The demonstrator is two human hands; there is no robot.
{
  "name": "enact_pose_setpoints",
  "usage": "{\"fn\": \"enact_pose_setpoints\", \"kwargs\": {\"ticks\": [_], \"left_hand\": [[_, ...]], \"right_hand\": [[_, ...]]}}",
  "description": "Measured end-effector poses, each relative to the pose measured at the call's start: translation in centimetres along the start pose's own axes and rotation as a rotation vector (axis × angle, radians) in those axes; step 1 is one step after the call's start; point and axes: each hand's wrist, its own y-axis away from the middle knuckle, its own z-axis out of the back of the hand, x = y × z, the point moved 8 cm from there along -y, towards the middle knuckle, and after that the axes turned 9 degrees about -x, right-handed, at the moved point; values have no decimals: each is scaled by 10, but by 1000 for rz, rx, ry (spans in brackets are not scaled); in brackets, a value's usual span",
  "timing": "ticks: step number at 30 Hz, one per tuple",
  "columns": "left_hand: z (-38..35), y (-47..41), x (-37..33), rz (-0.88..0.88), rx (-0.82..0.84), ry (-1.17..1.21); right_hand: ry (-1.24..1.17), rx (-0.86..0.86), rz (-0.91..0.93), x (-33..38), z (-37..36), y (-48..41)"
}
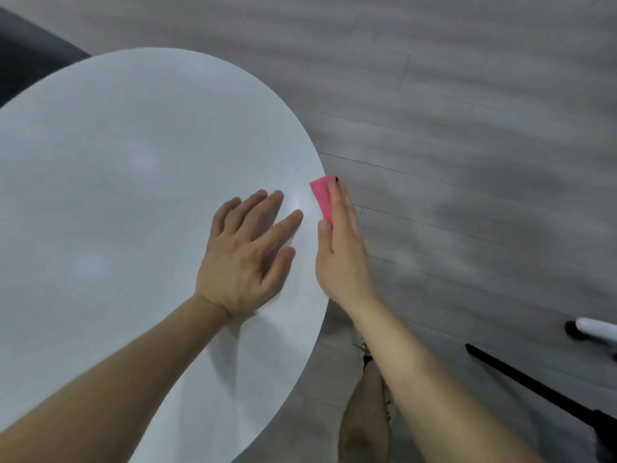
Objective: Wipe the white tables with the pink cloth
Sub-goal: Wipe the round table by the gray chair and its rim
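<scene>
A round white table (127, 195) fills the left half of the head view. My left hand (245, 259) lies flat on its top near the right rim, fingers spread, holding nothing. My right hand (340, 248) is at the table's right edge, held on its side, with a folded pink cloth (322, 197) pinched between thumb and fingers. The cloth presses against the rim of the table, partly hidden behind my fingers.
Grey wood-look floor (467, 128) surrounds the table. A dark seat (30, 58) shows at the upper left behind the table. A black rod (534, 385) and a white-and-black object (594, 330) lie on the floor at the lower right. My leg (365, 416) is below the table edge.
</scene>
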Motion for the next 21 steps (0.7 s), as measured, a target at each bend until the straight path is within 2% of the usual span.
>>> {"fn": "enact_pose_setpoints", "kwargs": {"ticks": [4, 6, 11, 13, 16, 19, 21], "left_hand": [[-2, 1, 1, 13, 19, 8], [-1, 2, 0, 17, 31, 16], [-1, 8, -5, 38, 76, 27], [-1, 6, -6, 20, 86, 29], [-2, 4, -8, 39, 110, 19], [1, 2, -10, 15, 116, 46], [3, -11, -2, -24, 126, 97]], "right_hand": [[176, 187, 119, 39, -26, -133], [156, 228, 145, 50, -34, -150], [48, 188, 100, 12, -1, -42], [24, 195, 84, 4, 4, -24], [48, 231, 63, 22, -19, -92], [96, 317, 190, 63, -58, -187], [123, 330, 228, 78, -75, -214]]}}
